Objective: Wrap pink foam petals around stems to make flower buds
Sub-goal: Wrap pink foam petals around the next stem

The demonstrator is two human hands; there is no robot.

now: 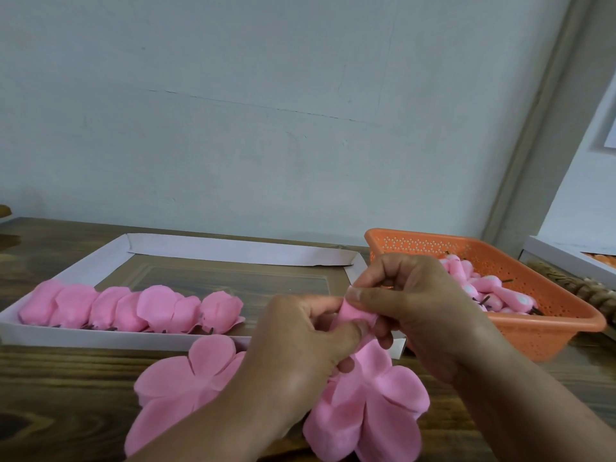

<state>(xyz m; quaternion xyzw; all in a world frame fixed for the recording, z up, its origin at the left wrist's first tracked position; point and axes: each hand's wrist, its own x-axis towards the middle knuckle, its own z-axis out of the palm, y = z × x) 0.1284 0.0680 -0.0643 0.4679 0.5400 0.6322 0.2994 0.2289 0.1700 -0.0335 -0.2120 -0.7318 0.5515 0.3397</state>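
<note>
Mid-wrap, centre frame: left hand and right hand both pinch a half-rolled petal. Finished buds line white tray, lower left. Loose petals on table, stems in orange basket: plenty left.

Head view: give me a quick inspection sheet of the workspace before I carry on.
Surface: dark wooden table, bare at front left.
Job's things: rolled pink petal held by both hands; loose foam petals on the table; wrapped buds in a row in the white tray; pink pieces in the orange basket.
Clutter: brown rope-like object behind the basket.
Grips: left hand and right hand both pinch the petal.
Cables: nothing seen.
Surroundings: pale wall; white box at right.
</note>
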